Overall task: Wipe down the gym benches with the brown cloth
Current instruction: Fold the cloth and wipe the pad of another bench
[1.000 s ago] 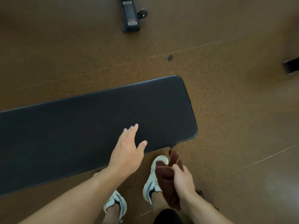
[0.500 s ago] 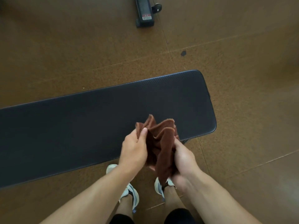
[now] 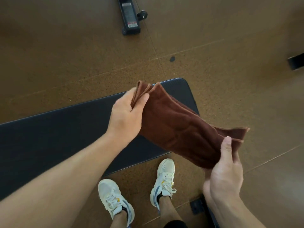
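Brown speckled gym flooring (image 3: 65,55) spreads under everything, with a black padded bench (image 3: 57,137) running across it from the left and ending at a rounded corner on the right. Above that right end, the brown cloth (image 3: 177,129) is held in the air, folded in layers and stretched between the person's two hands, not touching the pad. The left hand (image 3: 126,114) pinches the cloth's far end, thumb on top and fingers (image 3: 130,97) curled underneath, over the bench's far edge. The right hand (image 3: 225,171) grips the near end out past the bench's right end, thumb pressed on the fabric, the other fingers hidden beneath it. By the look of it no wiping has begun on this bench; the cloth is only being readied, and the whole pad seems left to do. White sneakers (image 3: 115,199) stand on the floor at the bench's near edge. A black equipment base with a small wheel (image 3: 130,17) sits well beyond the bench.
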Action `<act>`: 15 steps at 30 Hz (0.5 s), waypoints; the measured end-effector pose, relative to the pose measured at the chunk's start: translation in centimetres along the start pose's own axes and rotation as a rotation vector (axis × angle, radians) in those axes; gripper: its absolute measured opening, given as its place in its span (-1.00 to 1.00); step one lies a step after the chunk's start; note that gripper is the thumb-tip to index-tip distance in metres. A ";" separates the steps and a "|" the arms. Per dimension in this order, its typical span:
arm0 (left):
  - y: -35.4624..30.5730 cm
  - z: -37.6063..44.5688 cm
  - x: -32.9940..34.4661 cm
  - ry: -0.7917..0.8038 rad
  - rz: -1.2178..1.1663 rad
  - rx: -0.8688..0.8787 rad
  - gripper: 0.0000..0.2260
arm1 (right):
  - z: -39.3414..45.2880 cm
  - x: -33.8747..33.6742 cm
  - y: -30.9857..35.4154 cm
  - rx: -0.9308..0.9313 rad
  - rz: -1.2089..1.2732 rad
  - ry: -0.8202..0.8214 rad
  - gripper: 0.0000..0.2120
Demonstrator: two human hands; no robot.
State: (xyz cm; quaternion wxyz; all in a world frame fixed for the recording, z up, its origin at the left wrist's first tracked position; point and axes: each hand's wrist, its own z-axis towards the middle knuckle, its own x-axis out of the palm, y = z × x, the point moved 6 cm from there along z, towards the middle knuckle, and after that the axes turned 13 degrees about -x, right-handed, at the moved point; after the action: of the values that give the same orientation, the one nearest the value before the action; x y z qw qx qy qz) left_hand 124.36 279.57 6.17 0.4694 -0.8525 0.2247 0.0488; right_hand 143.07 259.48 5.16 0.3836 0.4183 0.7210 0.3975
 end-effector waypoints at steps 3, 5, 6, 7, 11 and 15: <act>-3.2 3.2 1.5 -0.152 0.163 0.048 -0.65 | -0.2 -0.5 -2.6 0.157 0.040 0.043 -0.68; -3.6 4.6 2.9 -0.241 0.382 0.032 -0.53 | 0.0 -0.9 -4.5 0.134 -0.199 0.140 -0.61; -3.6 4.9 4.3 -0.207 0.493 0.074 -0.54 | 0.3 -1.1 -4.9 0.055 -0.381 0.190 -0.55; -3.4 4.9 6.1 -0.122 0.591 0.141 -0.56 | 0.7 -0.8 -5.0 -0.075 -0.545 0.257 -0.51; 0.8 5.5 13.6 0.269 0.979 0.258 -0.48 | 4.0 4.6 -7.3 -0.679 -0.956 0.613 -0.44; 4.6 8.9 16.5 0.368 1.188 0.129 -0.44 | 8.2 8.8 -9.8 -0.867 -1.238 0.687 -0.37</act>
State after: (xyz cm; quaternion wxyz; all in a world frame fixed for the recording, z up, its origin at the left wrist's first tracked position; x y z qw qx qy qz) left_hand 138.24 279.19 -7.17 0.3663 -0.5463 0.7401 0.1400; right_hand 144.28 266.26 -8.77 0.4187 -0.3835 0.6807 0.4627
